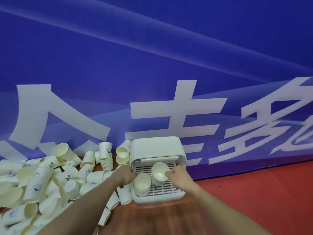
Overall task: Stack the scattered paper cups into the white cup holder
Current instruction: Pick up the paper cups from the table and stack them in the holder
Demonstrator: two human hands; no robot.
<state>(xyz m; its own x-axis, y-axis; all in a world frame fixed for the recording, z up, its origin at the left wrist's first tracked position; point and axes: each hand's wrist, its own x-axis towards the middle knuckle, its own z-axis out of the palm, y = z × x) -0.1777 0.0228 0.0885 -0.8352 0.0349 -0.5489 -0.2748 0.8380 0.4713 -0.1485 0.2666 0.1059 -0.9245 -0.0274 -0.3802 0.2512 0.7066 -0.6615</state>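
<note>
The white cup holder (158, 150) stands against the blue banner, its slotted tray (166, 192) pulled out toward me. A stack of paper cups (142, 184) stands at the tray's front left. My left hand (126, 175) grips the stack near its rim. My right hand (179, 174) pinches the rim of a single paper cup (159, 171), which is tilted with its mouth toward me over the middle of the tray. Several scattered paper cups (50, 180) lie in a heap on the table to the left.
The wooden table (160, 217) shows bare in front of the holder. A red floor (262, 192) lies to the right. Loose cups (122, 154) lean against the holder's left side. The blue banner (152, 65) closes off the back.
</note>
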